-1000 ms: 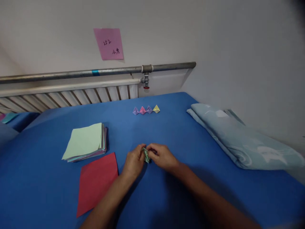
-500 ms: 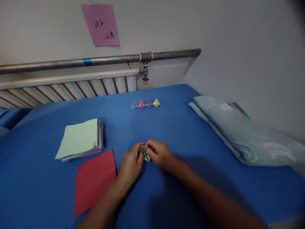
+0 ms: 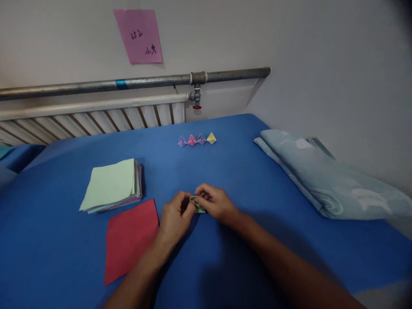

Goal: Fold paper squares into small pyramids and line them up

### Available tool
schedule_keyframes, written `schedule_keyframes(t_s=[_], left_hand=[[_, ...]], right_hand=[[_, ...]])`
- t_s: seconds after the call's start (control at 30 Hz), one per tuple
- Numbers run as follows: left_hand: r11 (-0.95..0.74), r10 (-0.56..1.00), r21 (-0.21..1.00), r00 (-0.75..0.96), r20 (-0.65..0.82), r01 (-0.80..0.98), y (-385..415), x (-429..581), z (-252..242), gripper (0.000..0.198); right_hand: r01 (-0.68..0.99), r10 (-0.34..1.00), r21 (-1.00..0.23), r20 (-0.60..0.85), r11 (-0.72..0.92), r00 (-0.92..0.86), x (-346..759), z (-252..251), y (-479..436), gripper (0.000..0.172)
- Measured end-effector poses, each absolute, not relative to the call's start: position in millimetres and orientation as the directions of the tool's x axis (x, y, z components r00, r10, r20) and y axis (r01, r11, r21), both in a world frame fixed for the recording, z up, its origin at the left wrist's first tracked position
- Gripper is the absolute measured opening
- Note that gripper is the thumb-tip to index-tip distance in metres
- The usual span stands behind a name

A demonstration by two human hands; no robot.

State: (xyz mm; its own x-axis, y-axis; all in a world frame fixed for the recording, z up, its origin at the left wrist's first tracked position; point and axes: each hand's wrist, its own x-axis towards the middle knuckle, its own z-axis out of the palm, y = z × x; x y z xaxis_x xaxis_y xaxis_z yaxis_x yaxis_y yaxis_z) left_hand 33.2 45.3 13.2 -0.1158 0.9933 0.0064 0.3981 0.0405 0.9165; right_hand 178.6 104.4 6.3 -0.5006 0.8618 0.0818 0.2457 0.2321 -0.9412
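Observation:
Between my two hands is a small folded piece of green paper [image 3: 200, 209], partly covered by fingers. My left hand [image 3: 175, 216] pinches its left side with thumb and fingers. From the right, my right hand [image 3: 215, 202] grips its upper and right part, thumb pressed on the paper. Beyond my hands, several small folded paper pieces stand in a row: a purple one [image 3: 182, 141], a pink one [image 3: 192, 140], another purple one [image 3: 201, 139] and a yellow one [image 3: 211, 138]. A red paper sheet [image 3: 131, 238] lies beside my left forearm.
A stack of coloured paper [image 3: 111, 182], light green on top, lies at the left on the blue surface [image 3: 231, 167]. To the right rests a folded pale blue cloth [image 3: 322, 180]. A radiator [image 3: 122, 118] and metal pipe [image 3: 154, 80] run along the back wall.
My fingers have shifted on the green paper, which now shows flatter and less of it. The camera view has moved slightly, so the sheet and stack appear a little further right.

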Motion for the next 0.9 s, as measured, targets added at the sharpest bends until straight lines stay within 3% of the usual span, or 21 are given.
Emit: schedule_keyframes(t_s=[0.27, 0.5, 0.6, 0.7, 0.9], left_hand=[[0.120, 0.989, 0.907, -0.124, -0.076, 0.404, 46, 31, 16, 0.010], [0.224, 0.929, 0.973, -0.292, -0.230, -0.053, 51, 35, 17, 0.020], [0.212, 0.903, 0.955, -0.331, -0.273, -0.210, 54, 34, 20, 0.028], [0.195, 0.886, 0.938, -0.359, -0.293, -0.285, 55, 36, 21, 0.029], [0.224, 0.901, 0.902, -0.274, -0.336, -0.369, 50, 45, 19, 0.034]], right_hand=[[0.195, 0.790, -0.970, -0.007, 0.142, -0.614, 184, 16, 105, 0.010], [0.187, 0.942, -0.966, 0.115, 0.181, -0.314, 189, 27, 103, 0.022], [0.241, 0.942, -0.945, 0.140, 0.219, -0.305, 184, 23, 93, 0.028], [0.360, 0.925, -0.884, 0.176, 0.299, -0.336, 174, 15, 85, 0.042], [0.465, 0.920, -0.808, 0.228, 0.361, -0.319, 167, -2, 91, 0.037]])
